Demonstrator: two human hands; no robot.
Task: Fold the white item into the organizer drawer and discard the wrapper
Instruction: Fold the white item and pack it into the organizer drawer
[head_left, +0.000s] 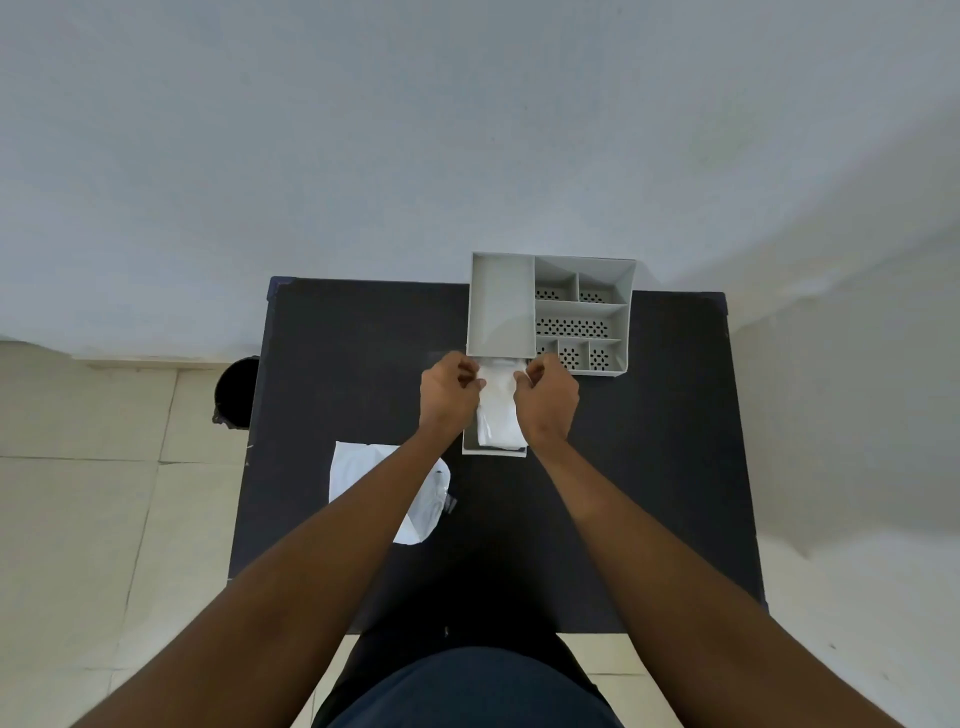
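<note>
A grey organizer (550, 312) with several compartments stands at the far edge of the black table (649, 441). Its drawer (493, 451) is pulled out toward me. The folded white item (497, 415) lies in the drawer. My left hand (448, 395) pinches the item's far left corner and my right hand (548, 397) pinches its far right corner, both just in front of the organizer. A crumpled white wrapper (363, 470) lies on the table to the left, partly hidden under my left forearm.
A black bin (236, 389) stands on the tiled floor off the table's left edge. A pale wall rises right behind the table. My dark trousers show at the near edge.
</note>
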